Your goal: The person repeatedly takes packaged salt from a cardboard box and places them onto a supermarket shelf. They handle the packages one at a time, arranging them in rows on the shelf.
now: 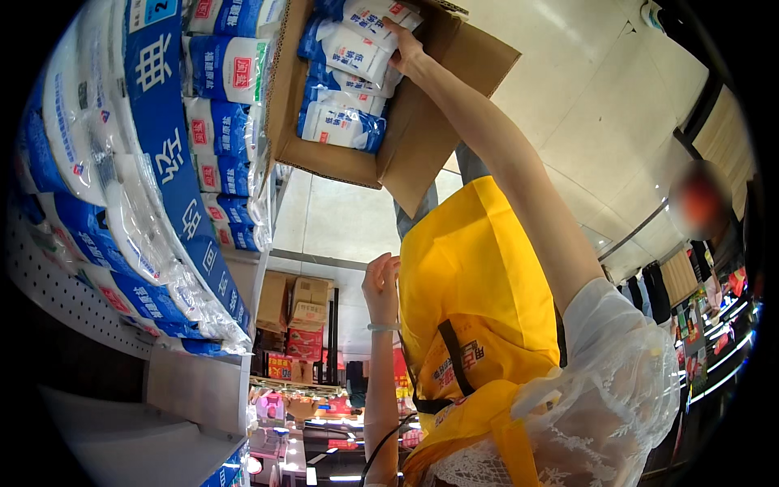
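Observation:
My right hand (406, 47) reaches into an open cardboard box (420, 137), its fingers and thumb on a white and blue plastic packet of salt (371, 21) at the top of the pile. Several like packets (344, 125) lie overlapping in the box, their fronts bearing writing. Below the box, my left hand (381, 283) is raised beside the edge of my yellow apron (475, 255). Its fingers are loosely bent and apart, with nothing seen in them. A pale bracelet (383, 327) circles that wrist.
At the left, shelves hold stacked salt bags (225, 70) behind a blue printed shelf strip (176, 152). A perforated metal shelf panel (73, 286) shows lower down. Cardboard cartons (307, 298) are stacked farther off. Pale floor tiles (566, 79) stretch right, where a blurred figure (700, 198) appears.

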Tool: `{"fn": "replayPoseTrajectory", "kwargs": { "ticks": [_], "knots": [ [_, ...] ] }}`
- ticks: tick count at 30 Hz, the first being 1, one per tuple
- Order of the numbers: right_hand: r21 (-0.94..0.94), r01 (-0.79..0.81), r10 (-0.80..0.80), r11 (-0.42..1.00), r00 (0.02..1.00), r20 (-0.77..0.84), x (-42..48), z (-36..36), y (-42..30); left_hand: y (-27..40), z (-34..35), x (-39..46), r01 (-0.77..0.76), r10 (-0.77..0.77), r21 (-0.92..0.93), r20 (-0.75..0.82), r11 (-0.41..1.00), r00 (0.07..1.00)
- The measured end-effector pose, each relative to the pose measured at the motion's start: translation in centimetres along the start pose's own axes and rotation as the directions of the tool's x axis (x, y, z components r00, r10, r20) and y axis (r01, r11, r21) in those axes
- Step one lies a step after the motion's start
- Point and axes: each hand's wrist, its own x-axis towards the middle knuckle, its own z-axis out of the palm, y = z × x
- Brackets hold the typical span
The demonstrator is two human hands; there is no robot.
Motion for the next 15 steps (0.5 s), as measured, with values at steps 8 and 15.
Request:
{"fn": "replayPoseTrajectory", "kwargs": {
  "ticks": [8, 15],
  "knots": [
    [-0.171, 0.106, -0.122, 0.980, 0.988, -0.092, -0.3, 2.8, 2.7, 0.1, 2.1, -0.4, 0.049, -0.051, -0.101, -0.017, 0.994, 0.999],
    [0.308, -0.183, 0.318, 0.934, 0.031, -0.947, 6.1, 9.3, 0.9, 1.7, 2.2, 0.8, 0.040, -0.039, -0.013, 0.057, 0.999, 0.998]
  ]
}}
